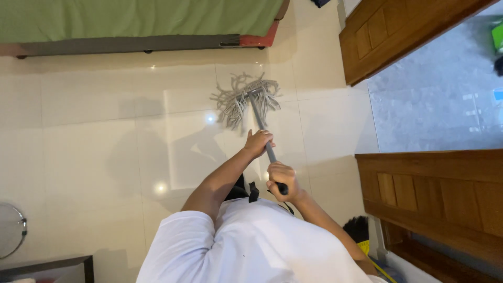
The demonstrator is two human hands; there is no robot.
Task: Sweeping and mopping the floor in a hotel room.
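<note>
Nearest the camera is the person's white shirt [251,246], filling the lower middle of the head view. From it both forearms reach forward to a mop handle [264,139], a thin dark grey pole that slants away over the floor. The right hand [282,178] is wrapped in a full fist round the top end of the pole, close to the chest. The left hand [258,142] sits a little farther down the shaft, its fingers curled about it in a looser grip, well short of the head.

The pole looks rigid and light, smooth enough to turn in a slack palm, so two spaced grips on the shaft seem the sound way to steer it. The mop head [243,99] lies beyond the hands, its pale grey strings splayed flat on the cream tiled floor [105,131]. Those strings appear soft and limp, probably heavier when wet, and likely to drag; the glossy tiles may be slick.

Farther off, a bed with a green cover [136,21] runs along the far edge. To the right stand an open wooden door [387,36] and a wooden frame [435,188], with grey flooring [440,94] between them.
</note>
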